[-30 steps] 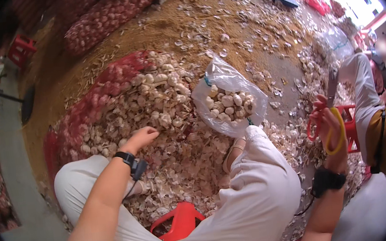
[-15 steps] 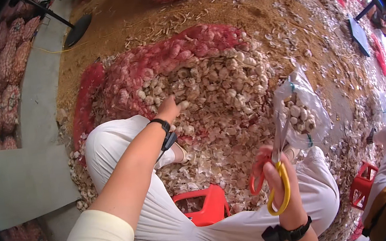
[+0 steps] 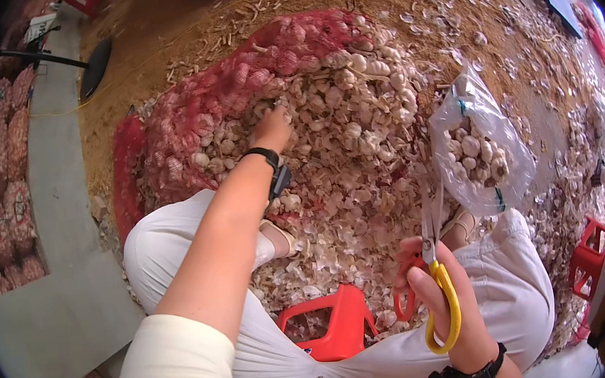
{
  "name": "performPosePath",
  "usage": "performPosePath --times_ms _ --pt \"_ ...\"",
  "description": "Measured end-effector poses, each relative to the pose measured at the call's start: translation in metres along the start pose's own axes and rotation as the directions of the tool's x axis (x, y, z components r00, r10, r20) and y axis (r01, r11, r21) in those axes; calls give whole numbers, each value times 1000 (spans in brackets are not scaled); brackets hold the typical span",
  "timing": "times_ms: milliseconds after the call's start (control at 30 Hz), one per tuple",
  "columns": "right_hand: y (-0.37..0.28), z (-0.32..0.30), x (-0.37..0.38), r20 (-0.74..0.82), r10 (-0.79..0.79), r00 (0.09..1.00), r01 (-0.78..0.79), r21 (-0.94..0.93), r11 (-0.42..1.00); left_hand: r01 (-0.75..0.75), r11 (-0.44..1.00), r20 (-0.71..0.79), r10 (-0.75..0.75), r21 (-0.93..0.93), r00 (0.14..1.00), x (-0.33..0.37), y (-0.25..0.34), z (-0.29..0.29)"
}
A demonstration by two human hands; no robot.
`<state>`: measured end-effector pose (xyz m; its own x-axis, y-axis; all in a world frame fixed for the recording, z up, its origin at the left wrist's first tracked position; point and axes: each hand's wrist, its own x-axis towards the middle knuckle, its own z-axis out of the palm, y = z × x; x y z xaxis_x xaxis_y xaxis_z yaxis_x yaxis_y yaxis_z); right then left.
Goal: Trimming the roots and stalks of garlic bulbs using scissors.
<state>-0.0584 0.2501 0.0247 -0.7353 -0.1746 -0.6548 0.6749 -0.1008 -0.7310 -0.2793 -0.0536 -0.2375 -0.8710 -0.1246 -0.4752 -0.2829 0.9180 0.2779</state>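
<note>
Right hand [image 3: 466, 296] grips scissors [image 3: 429, 251] beside plastic bag [image 3: 512, 184] edge; left hand [image 3: 275, 128] at garlic [image 3: 333, 99], grip can't tell; skins [image 3: 342, 210] between.

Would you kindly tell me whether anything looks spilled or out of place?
Yes: papery skins lie strewn in front of the red stool, and some garlic bulbs sit loose outside the red mesh, so both look spilled.

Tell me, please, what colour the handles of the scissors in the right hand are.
A yellow handle and a red handle, best seen in the head view.
</note>
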Motion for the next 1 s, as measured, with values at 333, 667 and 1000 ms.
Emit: performPosePath --times_ms 333,667,1000 --pt "15 -14 22 -39 -347 937 341 -111 934 -61 503 260 543 -862 799 -200 69 -77" --pt "37 53 -52 170 -645 745 654 -374 657 -305 458 49 614 -835 788 -370 65 -97" --pt "73 67 -33 -49 -722 690 653 -387 651 -211 238 -3 656 -948 755 -359 50 -66"
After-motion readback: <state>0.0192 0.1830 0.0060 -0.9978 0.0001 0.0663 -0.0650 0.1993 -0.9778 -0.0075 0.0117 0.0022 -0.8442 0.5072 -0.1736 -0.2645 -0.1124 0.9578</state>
